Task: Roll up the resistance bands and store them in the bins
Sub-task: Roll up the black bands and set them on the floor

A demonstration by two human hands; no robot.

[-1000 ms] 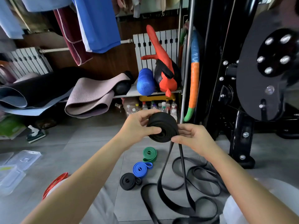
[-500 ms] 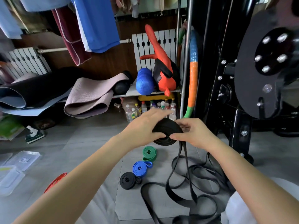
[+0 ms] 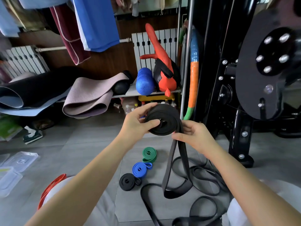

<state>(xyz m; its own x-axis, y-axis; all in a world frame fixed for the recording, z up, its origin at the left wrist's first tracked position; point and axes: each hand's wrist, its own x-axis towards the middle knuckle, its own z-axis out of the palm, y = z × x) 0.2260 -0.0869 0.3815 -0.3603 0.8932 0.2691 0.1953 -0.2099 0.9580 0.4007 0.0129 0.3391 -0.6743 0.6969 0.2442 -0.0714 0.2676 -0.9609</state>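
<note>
Now my left hand (image 3: pixel 136 121) curls round the half-wound black resistance band (image 3: pixel 162 123), thumb across its face so the coil cannot spring open; my right hand (image 3: pixel 195 137) pinches the tail (image 3: pixel 170 160) to feed it flat. Finished green roll (image 3: pixel 149 154), blue roll (image 3: pixel 140 169) and small black roll (image 3: pixel 127 181) lie on the floor (image 3: pixel 91 144), the clear bins (image 3: pixel 21 160) well apart.

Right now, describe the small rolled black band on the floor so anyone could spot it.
Left of the black machine frame, three rolled bands lie in a diagonal row on the floor. The small black roll is the end one nearest the camera, beside the blue roll; the green roll is farthest. Unlike the loose black band nearby, it is coiled.
</note>
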